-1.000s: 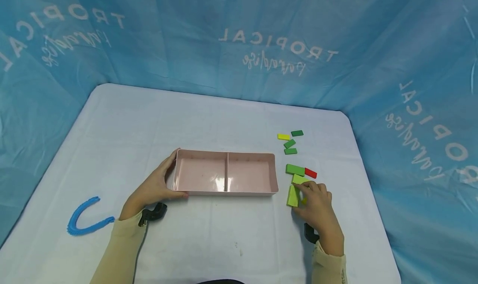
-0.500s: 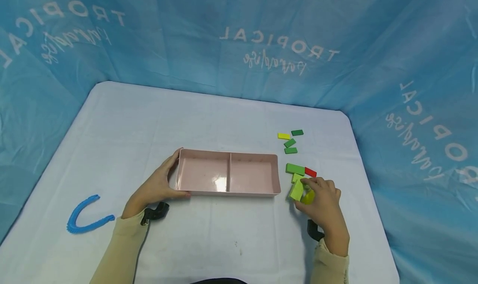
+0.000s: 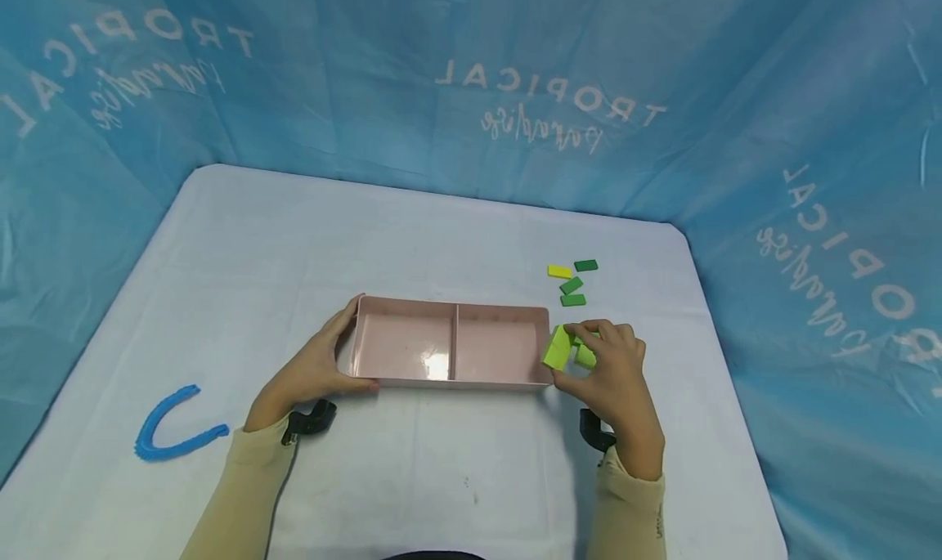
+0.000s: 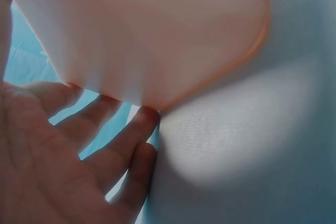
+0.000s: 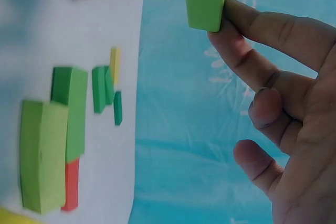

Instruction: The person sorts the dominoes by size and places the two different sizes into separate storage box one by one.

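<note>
My left hand (image 3: pixel 309 368) grips the left end of a pink two-compartment box (image 3: pixel 450 383), thumb at the front wall and fingers behind. In the left wrist view, fingertips (image 4: pixel 144 116) touch the wall of the box. Beside the box's right end, my right hand (image 3: pixel 618 376) pinches a light green block (image 3: pixel 557 348) between thumb and fingers, off the table. Under this hand lie a second light green block (image 5: pixel 44 156), a green block (image 5: pixel 76 114) and a red block (image 5: pixel 71 184). Part of a yellow thing (image 5: pixel 16 217) shows at the right wrist view's corner.
Beyond the right hand lie a small yellow block (image 3: pixel 559 271) and small dark green blocks (image 3: pixel 585 265). A curved blue ribbed strip (image 3: pixel 150 437) lies at the left on the white tabletop (image 3: pixel 331 225). Blue printed curtains (image 3: pixel 383 118) surround the table.
My right hand has lifted the light green block from the group and carried it left to the box's right end. The box has shifted slightly right with my left hand still holding it.
</note>
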A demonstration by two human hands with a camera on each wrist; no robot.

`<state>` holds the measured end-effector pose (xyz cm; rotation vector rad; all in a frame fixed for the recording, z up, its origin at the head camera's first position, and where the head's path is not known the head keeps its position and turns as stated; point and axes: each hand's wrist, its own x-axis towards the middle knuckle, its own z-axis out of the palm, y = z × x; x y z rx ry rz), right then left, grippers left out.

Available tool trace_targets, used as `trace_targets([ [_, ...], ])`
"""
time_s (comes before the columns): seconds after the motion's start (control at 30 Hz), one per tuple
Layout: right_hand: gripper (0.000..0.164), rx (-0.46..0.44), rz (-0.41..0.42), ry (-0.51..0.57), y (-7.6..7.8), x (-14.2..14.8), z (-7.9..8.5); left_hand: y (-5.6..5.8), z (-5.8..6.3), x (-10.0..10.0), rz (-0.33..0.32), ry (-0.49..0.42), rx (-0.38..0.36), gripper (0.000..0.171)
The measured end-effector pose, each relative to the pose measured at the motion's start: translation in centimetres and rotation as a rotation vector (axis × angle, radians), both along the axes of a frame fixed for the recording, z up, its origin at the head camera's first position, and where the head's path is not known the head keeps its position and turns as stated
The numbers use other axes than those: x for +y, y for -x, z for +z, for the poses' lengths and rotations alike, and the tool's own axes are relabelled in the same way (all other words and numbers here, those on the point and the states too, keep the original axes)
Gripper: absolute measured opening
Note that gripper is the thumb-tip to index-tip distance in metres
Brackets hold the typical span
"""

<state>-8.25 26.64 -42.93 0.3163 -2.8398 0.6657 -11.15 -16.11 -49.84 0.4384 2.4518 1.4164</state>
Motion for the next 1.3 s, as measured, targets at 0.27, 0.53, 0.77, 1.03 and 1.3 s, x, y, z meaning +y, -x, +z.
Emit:
trace_targets([
  [0.27, 0.062, -0.009, 0.058, -0.006, 0.9, -1.7, 0.4, -0.2, 0.1, 0.1, 0.005, 0.014, 0.013, 0.139],
  [0.53, 0.06, 0.026, 0.124, 0.026, 2.1, -3.9, 0.4, -0.2, 0.1, 0.0, 0.001, -0.007, 0.007, 0.139],
  [0.77, 0.06, 0.001, 0.184, 0.058, 3.0, -6.0, 0.1, -0.3, 0.2, 0.0, 0.003, -0.027, 0.001, 0.139],
  [1.03, 0.056, -0.008, 0.247, 0.053, 3.8, -9.3, -0.4, -0.2, 0.1, 0.0, 0.008, -0.007, 0.006, 0.139],
  [1.3, 0.058, -0.016, 0.319, 0.037, 4.4, -12.1, -1.1, -0.2, -0.1, 0.0, 0.012, -0.001, 0.015, 0.139],
])
